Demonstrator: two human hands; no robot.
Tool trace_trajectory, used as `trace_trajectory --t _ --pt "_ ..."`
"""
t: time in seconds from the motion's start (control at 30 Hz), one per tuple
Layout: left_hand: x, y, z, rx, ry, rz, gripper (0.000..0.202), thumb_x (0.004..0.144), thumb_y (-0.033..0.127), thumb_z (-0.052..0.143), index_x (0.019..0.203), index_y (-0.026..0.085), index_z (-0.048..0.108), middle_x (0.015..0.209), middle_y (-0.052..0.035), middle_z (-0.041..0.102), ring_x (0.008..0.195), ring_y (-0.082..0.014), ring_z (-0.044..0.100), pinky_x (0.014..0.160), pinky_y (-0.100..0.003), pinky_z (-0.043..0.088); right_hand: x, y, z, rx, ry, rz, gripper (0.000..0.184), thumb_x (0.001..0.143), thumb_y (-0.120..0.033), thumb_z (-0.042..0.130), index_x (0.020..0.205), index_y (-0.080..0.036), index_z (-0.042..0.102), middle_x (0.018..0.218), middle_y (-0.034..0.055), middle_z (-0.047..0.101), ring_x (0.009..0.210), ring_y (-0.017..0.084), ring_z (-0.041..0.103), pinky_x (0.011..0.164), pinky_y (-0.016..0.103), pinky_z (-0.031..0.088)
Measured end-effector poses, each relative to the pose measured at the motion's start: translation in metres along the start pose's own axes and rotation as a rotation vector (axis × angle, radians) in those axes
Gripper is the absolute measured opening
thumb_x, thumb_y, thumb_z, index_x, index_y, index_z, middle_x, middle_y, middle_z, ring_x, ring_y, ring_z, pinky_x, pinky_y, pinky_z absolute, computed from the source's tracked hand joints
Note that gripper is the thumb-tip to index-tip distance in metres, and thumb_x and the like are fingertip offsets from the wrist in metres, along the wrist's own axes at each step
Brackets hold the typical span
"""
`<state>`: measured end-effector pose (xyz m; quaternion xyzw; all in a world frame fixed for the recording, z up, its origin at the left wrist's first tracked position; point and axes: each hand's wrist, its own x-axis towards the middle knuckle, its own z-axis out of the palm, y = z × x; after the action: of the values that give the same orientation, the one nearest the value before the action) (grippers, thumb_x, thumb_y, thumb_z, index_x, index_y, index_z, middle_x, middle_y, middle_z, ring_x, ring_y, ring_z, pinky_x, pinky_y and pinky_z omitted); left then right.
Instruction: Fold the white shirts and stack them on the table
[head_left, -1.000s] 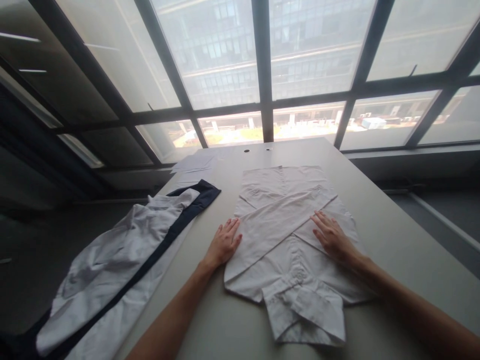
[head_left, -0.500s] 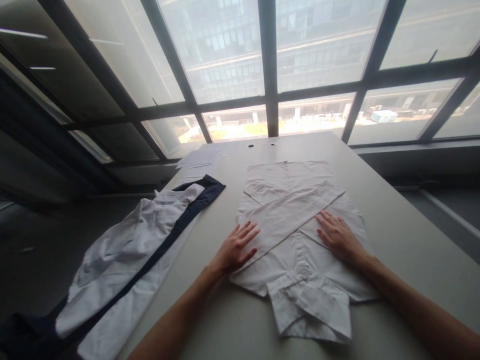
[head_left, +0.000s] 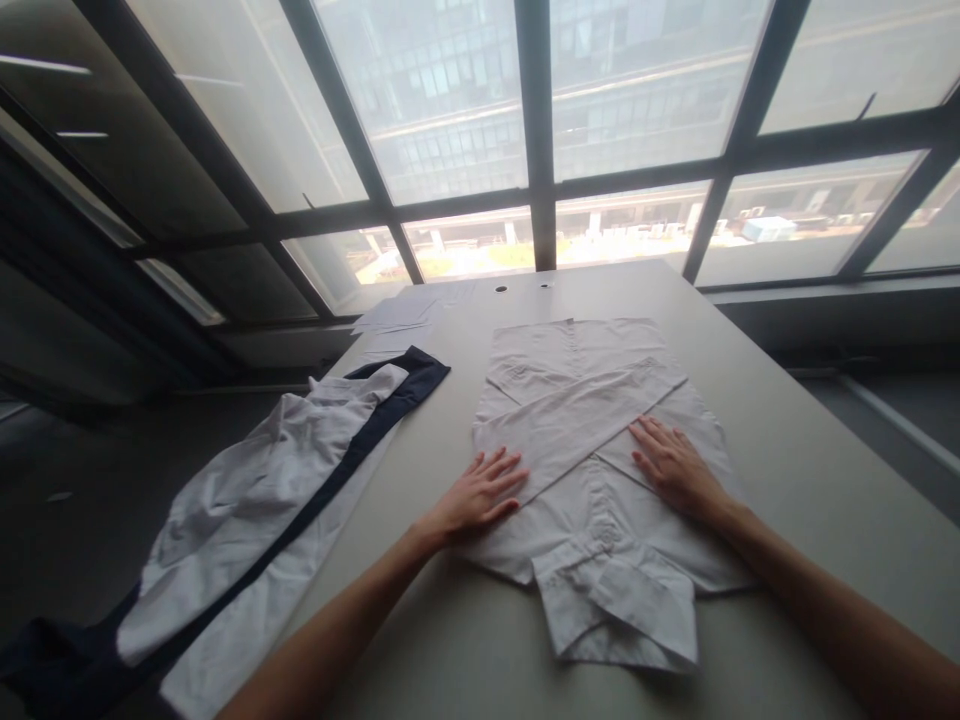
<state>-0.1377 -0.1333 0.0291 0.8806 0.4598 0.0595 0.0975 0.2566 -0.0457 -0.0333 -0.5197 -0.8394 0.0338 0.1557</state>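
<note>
A white collared shirt (head_left: pixel 570 430) lies flat on the table, its collar toward me and its hem toward the window. Both sleeves are folded across the front, one crossing over the other. My left hand (head_left: pixel 480 492) rests flat on the shirt's left side, over the sleeve near the shoulder, fingers spread. On the right side, my right hand (head_left: pixel 679 470) lies palm down, its fingertips by the lower edge of the upper sleeve. Neither hand grips the cloth. The collar (head_left: pixel 619 610) stands a little crumpled at the near end.
Along the white table's (head_left: pixel 810 510) left edge lie more white garments (head_left: pixel 255 490) and a dark navy garment (head_left: pixel 420 380), partly hanging over. Paper sheets (head_left: pixel 397 315) lie at the far left corner. Large framed windows (head_left: pixel 450 100) rise behind the table.
My left hand has slid slightly right and up over the sleeve, its fingers lying flatter. My right hand stays almost in place on the shirt.
</note>
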Motion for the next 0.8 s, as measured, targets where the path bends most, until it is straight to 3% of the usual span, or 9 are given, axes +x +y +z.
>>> trace_trajectory --t 0.1,0.17,0.3,0.47,0.63,0.7,0.8 --pt "0.011 -0.012 -0.001 -0.012 0.136 -0.122 0.055 0.107 0.048 0.034 0.154 0.022 0.043 0.162 -0.0088 0.036 0.151 -0.0242 0.029 0.123 -0.046 0.028 0.0 -0.001 -0.001 0.002 0.0 0.006 0.057 0.103 -0.044 0.032 0.151 -0.017 0.046 0.161 0.0142 0.036 0.149 0.028 0.033 0.121 0.053 0.026" --pt "0.017 -0.021 0.004 0.034 0.165 -0.186 0.058 0.106 0.049 0.036 0.154 0.017 0.043 0.163 -0.0129 0.034 0.152 -0.0277 0.028 0.123 -0.049 0.027 0.001 -0.002 -0.002 0.002 -0.012 0.012 0.058 0.104 -0.044 0.031 0.153 -0.017 0.044 0.162 0.0138 0.035 0.15 0.028 0.032 0.121 0.052 0.025" --pt "0.02 -0.035 0.021 0.124 0.125 -0.224 0.062 0.103 0.054 0.039 0.158 0.024 0.037 0.166 -0.0116 0.026 0.154 -0.0353 0.017 0.121 -0.061 0.022 0.002 -0.003 -0.004 0.008 -0.042 0.015 0.057 0.104 -0.043 0.031 0.154 -0.017 0.042 0.163 0.012 0.034 0.151 0.027 0.03 0.122 0.05 0.024" --pt "0.017 -0.04 0.03 0.156 0.13 -0.256 0.062 0.101 0.056 0.043 0.158 0.031 0.036 0.168 -0.0061 0.022 0.155 -0.0393 0.008 0.12 -0.063 0.021 0.003 -0.004 -0.005 0.026 -0.057 0.016 0.058 0.104 -0.043 0.033 0.154 -0.017 0.041 0.163 0.013 0.034 0.151 0.028 0.028 0.122 0.052 0.023" --pt "0.018 -0.043 0.03 0.128 0.186 -0.246 0.061 0.1 0.056 0.047 0.156 0.033 0.04 0.167 -0.0054 0.025 0.154 -0.0389 0.014 0.12 -0.062 0.022 0.003 -0.005 -0.006 0.027 -0.059 0.019 0.058 0.104 -0.044 0.032 0.155 -0.017 0.04 0.163 0.0119 0.033 0.152 0.028 0.028 0.122 0.052 0.022" --pt "0.02 -0.052 0.026 0.054 0.281 -0.264 0.058 0.101 0.052 0.044 0.155 0.029 0.043 0.165 -0.0082 0.03 0.153 -0.035 0.023 0.12 -0.058 0.026 0.004 -0.005 -0.006 0.023 -0.061 0.013 0.059 0.104 -0.044 0.031 0.155 -0.017 0.04 0.163 0.0121 0.033 0.152 0.029 0.028 0.122 0.052 0.023" --pt "0.021 -0.076 0.016 -0.107 0.482 -0.337 0.051 0.102 0.04 0.038 0.148 0.02 0.051 0.15 -0.0121 0.053 0.14 -0.028 0.047 0.116 -0.048 0.037 0.003 -0.004 -0.006 0.017 -0.06 0.01 0.059 0.104 -0.045 0.031 0.155 -0.017 0.041 0.163 0.0127 0.033 0.151 0.029 0.029 0.122 0.052 0.023"
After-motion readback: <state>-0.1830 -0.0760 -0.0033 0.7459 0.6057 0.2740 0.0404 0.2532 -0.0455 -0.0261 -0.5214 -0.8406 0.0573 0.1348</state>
